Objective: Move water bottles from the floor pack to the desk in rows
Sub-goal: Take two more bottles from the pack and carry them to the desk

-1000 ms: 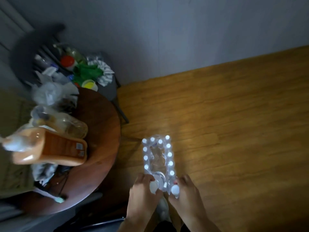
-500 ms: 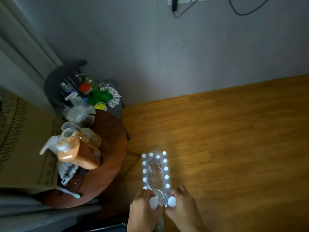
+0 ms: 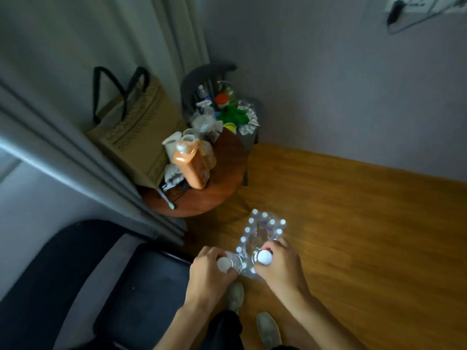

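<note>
Nearest to us, below the fingers, our two shoes point(image 3: 268, 327) stand on the wooden floor point(image 3: 353, 223), and a dark chair point(image 3: 75, 286) sits off to the left of them. Our left hand point(image 3: 209, 274) has its fingers point(image 3: 214, 252) closed around the neck of one bottle point(image 3: 228, 264), its white cap showing just above the knuckles. Our right hand point(image 3: 280, 267) has its fingers point(image 3: 284, 245) wrapped around a second bottle point(image 3: 262, 256), likewise by the neck under the cap. Both bottles appear to sit at the near end of the pack point(image 3: 260, 232), which lies on the floor just beyond our fingertips, its clear wrap torn open and rows of white caps running away from us.

We judge the step in hand to be lifting these two bottles clear of the wrap. To do it well, we should pull straight up, so the torn plastic does not snag the shoulders and drag the pack along, and keep each grip snug under the cap ring, since a full bottle held by the neck can slip. Keeping the two apart as they rise avoids knocking them together.

Farther out, left of our fingers, a round wooden side table point(image 3: 222, 188) is crowded with an orange bottle point(image 3: 193, 165) and other clutter; the counter where the rows belong is not in view.
</note>
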`<state>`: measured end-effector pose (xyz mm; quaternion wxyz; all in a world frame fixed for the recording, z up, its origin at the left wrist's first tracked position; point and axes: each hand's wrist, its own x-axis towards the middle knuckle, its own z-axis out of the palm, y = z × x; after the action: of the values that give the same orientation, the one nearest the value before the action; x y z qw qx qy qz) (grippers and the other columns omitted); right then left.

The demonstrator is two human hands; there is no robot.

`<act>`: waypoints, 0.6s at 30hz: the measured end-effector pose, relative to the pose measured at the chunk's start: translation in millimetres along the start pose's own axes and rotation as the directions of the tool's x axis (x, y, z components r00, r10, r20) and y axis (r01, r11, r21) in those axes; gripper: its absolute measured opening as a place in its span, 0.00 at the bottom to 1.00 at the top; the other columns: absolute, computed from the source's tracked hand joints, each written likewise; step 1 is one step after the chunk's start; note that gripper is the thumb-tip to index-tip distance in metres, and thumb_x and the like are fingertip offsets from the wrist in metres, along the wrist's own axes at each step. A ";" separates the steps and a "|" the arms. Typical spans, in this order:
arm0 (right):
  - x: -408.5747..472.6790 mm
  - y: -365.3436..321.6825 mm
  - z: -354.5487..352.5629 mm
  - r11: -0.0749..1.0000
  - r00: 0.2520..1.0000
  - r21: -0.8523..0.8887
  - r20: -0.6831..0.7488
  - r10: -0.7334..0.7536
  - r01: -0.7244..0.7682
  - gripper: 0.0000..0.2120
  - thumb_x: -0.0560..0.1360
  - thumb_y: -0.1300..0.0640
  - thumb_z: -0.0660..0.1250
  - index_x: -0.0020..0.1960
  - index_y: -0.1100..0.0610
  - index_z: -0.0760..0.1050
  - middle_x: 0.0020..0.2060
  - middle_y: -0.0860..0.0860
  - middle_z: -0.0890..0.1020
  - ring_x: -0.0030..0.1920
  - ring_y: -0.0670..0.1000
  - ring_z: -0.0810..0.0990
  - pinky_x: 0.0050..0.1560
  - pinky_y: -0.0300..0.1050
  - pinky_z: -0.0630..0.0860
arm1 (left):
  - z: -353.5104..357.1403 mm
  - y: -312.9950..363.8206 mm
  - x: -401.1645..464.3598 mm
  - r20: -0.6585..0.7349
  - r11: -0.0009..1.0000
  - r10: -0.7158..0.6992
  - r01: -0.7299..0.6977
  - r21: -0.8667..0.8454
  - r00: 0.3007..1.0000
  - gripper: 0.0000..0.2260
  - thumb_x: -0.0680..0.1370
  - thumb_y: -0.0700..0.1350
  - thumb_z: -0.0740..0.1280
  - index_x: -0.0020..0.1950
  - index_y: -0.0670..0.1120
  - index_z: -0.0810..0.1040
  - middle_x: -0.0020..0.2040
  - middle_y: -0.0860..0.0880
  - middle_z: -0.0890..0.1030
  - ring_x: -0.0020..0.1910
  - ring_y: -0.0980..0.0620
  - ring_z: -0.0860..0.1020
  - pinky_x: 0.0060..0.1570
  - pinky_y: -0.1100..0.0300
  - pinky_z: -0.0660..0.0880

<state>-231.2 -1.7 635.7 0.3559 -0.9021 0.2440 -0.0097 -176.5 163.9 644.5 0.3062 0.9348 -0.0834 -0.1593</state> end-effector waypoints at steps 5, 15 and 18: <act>-6.9 -8.7 -1.0 0.984 0.981 -0.052 0.108 -0.162 0.168 0.14 0.64 0.53 0.77 0.46 0.55 0.79 0.44 0.48 0.77 0.42 0.47 0.75 0.36 0.30 0.68 | -10.0 -1.6 -40.8 -0.127 0.994 -0.108 0.106 -0.020 0.986 0.13 0.66 0.50 0.77 0.48 0.51 0.80 0.46 0.56 0.76 0.43 0.56 0.77 0.40 0.66 0.75; -62.0 -44.9 30.0 0.897 0.846 0.008 0.326 -0.421 0.443 0.13 0.60 0.58 0.78 0.41 0.57 0.79 0.39 0.48 0.74 0.37 0.48 0.71 0.34 0.28 0.63 | -27.2 -28.3 -135.8 -0.331 0.921 -0.388 0.377 -0.102 0.860 0.08 0.67 0.50 0.73 0.42 0.48 0.79 0.41 0.56 0.76 0.39 0.54 0.77 0.38 0.64 0.73; -86.0 -56.9 45.5 0.863 0.787 0.011 0.404 -0.466 0.505 0.12 0.61 0.57 0.78 0.41 0.57 0.78 0.39 0.48 0.73 0.36 0.49 0.72 0.31 0.31 0.67 | -32.1 -41.1 -171.1 -0.373 0.891 -0.451 0.433 -0.135 0.811 0.09 0.65 0.49 0.73 0.43 0.48 0.80 0.41 0.57 0.76 0.38 0.54 0.76 0.36 0.67 0.71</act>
<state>-273.5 101.5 652.0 0.3383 -0.9337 -0.0726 0.0925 -323.0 257.6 686.6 0.2915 0.9341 0.2030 -0.0360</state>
